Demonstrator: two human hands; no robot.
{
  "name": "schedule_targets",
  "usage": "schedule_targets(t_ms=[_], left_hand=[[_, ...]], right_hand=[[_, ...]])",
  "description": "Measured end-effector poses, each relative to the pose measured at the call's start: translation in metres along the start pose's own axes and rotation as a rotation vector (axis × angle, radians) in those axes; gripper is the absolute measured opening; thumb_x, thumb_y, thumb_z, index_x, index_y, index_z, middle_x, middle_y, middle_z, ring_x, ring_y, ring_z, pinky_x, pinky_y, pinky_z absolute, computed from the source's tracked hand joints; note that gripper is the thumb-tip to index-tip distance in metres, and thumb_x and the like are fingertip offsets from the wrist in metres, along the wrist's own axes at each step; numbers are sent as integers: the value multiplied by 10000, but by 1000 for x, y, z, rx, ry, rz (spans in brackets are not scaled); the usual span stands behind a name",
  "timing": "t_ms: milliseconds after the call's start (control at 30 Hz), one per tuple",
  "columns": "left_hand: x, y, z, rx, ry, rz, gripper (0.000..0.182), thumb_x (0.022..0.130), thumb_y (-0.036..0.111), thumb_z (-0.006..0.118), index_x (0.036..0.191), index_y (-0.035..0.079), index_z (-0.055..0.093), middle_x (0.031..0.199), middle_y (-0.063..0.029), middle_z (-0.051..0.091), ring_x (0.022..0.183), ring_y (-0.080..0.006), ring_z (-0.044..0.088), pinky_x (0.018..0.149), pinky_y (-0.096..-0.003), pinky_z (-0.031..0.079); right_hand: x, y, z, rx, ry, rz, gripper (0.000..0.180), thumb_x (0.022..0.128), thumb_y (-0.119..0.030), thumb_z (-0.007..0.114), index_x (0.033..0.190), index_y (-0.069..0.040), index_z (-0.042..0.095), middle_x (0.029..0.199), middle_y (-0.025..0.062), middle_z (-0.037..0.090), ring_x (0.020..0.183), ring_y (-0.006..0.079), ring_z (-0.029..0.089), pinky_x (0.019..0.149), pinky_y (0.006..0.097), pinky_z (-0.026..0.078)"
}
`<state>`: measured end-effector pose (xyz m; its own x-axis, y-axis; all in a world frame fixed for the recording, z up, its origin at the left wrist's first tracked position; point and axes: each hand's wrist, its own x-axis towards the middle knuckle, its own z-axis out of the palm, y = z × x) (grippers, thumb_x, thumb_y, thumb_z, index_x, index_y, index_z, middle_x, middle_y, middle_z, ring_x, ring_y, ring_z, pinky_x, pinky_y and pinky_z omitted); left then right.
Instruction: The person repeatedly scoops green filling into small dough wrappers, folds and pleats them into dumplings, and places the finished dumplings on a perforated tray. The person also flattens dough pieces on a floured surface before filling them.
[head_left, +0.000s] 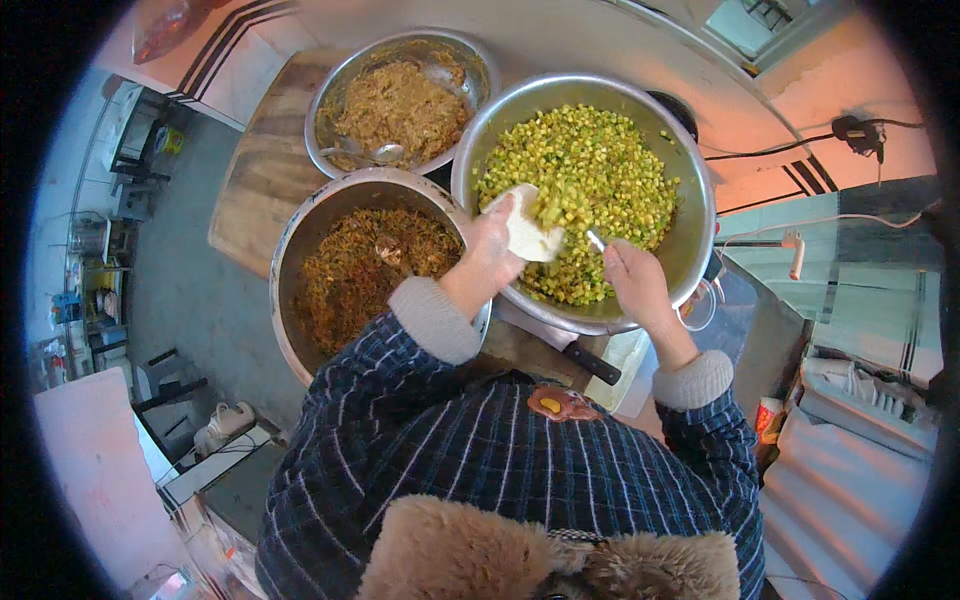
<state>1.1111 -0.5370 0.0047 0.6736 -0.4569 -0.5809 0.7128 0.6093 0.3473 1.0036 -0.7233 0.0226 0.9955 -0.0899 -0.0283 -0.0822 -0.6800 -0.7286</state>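
A large metal bowl (697, 232) holds diced green vegetable filling (592, 150). Over its near left side, my left hand (491, 247) holds a flat white dough wrapper (529, 232). Some of the green filling lies against the wrapper's right side, partly blurred. My right hand (637, 281) grips the handle of a metal utensil (597, 240) pointing at the filling; its far end is hidden, probably a spoon. A deep metal pot (281, 300) of dark shredded filling (360, 270), with a spoon (390, 250) in it, stands beside my left forearm.
Behind the pot, a metal bowl (491, 71) holds brownish paste (405, 105) and a spoon (386, 154). A knife with a black handle (592, 363) lies between the green bowl and my body. All stand on a wooden board (251, 180). A plug with cables (859, 135) hangs at the right wall.
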Motion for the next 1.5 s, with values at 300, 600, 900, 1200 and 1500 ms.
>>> schedule_targets(t_ms=[300,600,900,1200,1500], left_hand=[[13,-30,37,-273,130,-250,478,996,344,234,1270,29,467,1276,-202,513,1200,-377,479,1029,-593,353],[-8,-11,66,-26,-322,181,464,999,413,310,1259,75,495,1233,-129,557,1133,-306,552,950,-515,461],[15,-29,8,-276,-320,-186,332,945,270,417,1099,37,596,1023,-164,647,938,-332,636,869,-497,519],[23,7,-6,-337,-386,-74,440,924,357,389,1165,47,589,1166,-164,614,1077,-349,596,944,-540,473],[11,30,6,-193,-85,184,395,967,307,344,1141,37,574,1130,-170,612,1057,-342,597,929,-554,479]], right_hand=[[-39,24,1,-525,287,-260,483,765,-24,594,1244,-74,559,690,101,529,651,298,557,582,407,459],[-7,2,-38,698,127,153,243,933,-178,516,914,1,680,559,-38,442,495,55,366,468,238,285],[-1,19,-13,455,-101,429,366,871,-347,656,684,-35,692,543,-51,455,530,66,385,481,256,296],[-8,63,-21,-689,-123,187,267,866,-267,520,756,-45,621,730,177,646,694,375,635,607,482,499],[-1,38,3,-78,-455,161,287,869,-283,537,779,-44,668,723,157,621,710,312,605,666,406,471]])
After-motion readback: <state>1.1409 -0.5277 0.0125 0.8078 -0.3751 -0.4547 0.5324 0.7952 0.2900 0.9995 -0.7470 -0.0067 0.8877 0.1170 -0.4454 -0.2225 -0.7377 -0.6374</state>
